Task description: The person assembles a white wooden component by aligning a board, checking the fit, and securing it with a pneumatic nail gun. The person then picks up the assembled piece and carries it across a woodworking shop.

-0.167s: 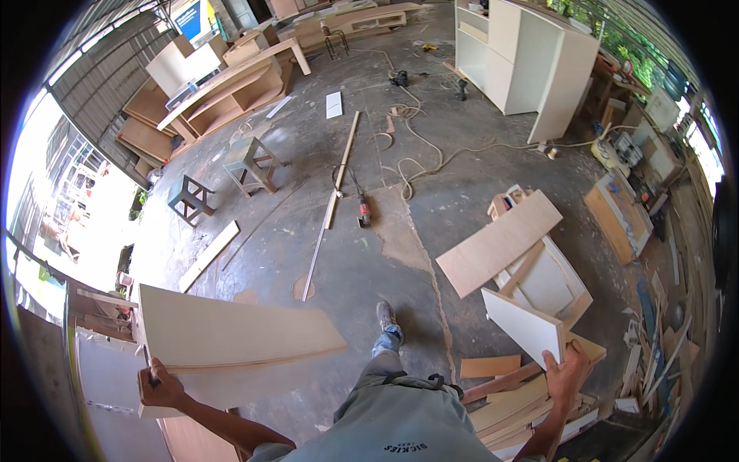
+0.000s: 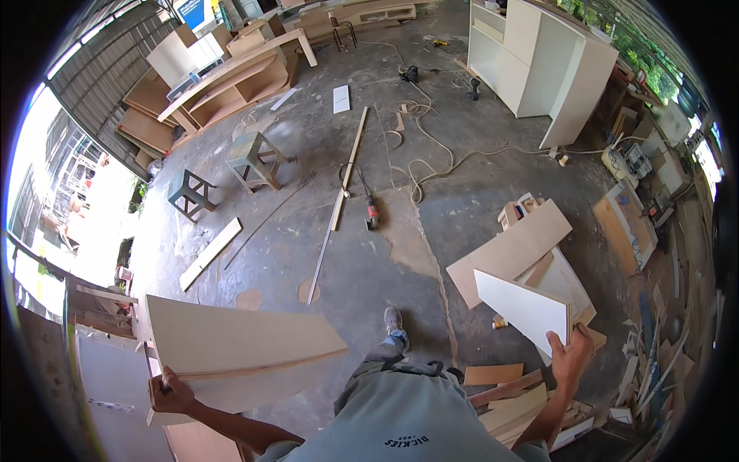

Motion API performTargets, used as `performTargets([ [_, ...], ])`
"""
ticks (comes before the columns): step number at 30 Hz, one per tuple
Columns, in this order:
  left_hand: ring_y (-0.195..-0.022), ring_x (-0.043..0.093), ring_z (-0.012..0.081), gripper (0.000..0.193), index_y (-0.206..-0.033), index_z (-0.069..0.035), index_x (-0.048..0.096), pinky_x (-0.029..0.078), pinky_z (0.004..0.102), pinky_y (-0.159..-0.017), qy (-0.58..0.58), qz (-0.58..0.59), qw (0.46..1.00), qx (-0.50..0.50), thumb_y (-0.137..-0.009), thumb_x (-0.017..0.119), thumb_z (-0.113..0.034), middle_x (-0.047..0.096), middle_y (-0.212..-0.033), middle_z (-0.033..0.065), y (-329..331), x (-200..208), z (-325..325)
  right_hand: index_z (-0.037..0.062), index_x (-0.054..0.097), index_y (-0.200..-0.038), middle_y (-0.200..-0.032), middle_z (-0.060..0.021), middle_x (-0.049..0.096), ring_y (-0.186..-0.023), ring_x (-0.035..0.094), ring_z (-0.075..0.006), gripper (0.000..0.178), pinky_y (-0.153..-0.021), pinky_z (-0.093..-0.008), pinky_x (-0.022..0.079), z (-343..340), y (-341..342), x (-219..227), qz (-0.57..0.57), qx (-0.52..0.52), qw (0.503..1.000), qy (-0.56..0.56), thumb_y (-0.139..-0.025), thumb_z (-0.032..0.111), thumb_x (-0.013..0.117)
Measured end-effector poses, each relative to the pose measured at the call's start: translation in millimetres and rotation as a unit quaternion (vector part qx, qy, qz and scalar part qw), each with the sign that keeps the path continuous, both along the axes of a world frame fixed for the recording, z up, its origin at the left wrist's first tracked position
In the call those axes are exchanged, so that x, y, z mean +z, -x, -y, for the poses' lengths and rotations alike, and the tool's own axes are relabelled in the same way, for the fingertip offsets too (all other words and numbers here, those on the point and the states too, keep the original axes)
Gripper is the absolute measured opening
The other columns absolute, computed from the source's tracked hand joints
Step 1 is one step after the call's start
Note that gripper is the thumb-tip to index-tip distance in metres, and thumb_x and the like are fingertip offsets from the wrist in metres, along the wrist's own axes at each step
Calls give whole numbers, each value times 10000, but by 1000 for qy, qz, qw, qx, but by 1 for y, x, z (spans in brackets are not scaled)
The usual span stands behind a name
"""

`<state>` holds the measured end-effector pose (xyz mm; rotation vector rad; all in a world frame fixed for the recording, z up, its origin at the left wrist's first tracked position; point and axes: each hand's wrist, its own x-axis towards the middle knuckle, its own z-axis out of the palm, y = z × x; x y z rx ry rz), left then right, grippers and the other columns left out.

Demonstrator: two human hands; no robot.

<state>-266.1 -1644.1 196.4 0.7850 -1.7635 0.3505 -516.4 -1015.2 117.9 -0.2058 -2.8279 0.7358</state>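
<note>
My left hand (image 2: 171, 391) is closed on the near left end of a long pale wooden panel piece (image 2: 246, 333), which shows a thick raw wood edge along its length. The fingers curl round that end, and part of the grip is hidden. Over at the right, my right hand (image 2: 571, 356) pinches the end of a white board (image 2: 523, 302), thumb on its white face and fingers behind. The board is held tilted above a plain plywood sheet (image 2: 508, 250) and an open pale wooden box frame (image 2: 566, 281).
A red angle grinder (image 2: 373, 212) lies by a long wood strip (image 2: 350, 165). Two stools (image 2: 191, 196) stand left of it. A cable (image 2: 439, 142) loops across the floor. Offcuts (image 2: 516, 408) pile near my right side. A white cabinet (image 2: 531, 65) stands far right.
The white board in my right hand has swung, showing more of its white face. My left hand and its panel have shifted slightly right in view, as has the whole scene.
</note>
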Motion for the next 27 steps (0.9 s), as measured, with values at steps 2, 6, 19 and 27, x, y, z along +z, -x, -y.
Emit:
performTargets([
  [2, -469, 365, 190, 373, -576, 4, 506, 252, 367, -454, -3, -4, 1000, 14, -780, 710, -233, 397, -503, 70, 16, -10, 16, -55, 663, -867, -855, -204, 644, -805, 629, -438, 279, -724, -479, 481, 30, 46, -3, -25, 7, 1000, 11, -664, 76, 800],
  [6, -478, 348, 207, 381, -580, 1, 470, 257, 395, -473, 11, 7, 1000, -4, -768, 686, -251, 365, -510, 79, 61, -27, 53, -50, 680, -875, -834, -196, 646, -786, 643, -410, 262, -715, -467, 482, 76, 130, -25, -35, 27, 998, 48, -671, 69, 794],
  [19, -503, 506, 271, 350, -611, -3, 549, 376, 409, -482, 0, -10, 992, 126, -812, 677, -260, 510, -550, 111, 304, -35, 152, -35, 688, -825, -882, -184, 684, -795, 655, -385, 242, -735, -466, 486, 206, 398, -85, 32, 1, 998, 51, -654, 87, 808],
  [27, -453, 433, 234, 412, -589, 2, 564, 337, 406, -459, 37, -56, 985, 162, -840, 702, -294, 470, -504, 102, 489, -20, 216, -23, 686, -760, -872, -185, 665, -828, 659, -387, 287, -758, -482, 495, 276, 619, -80, 137, 42, 987, -76, -639, 175, 855],
])
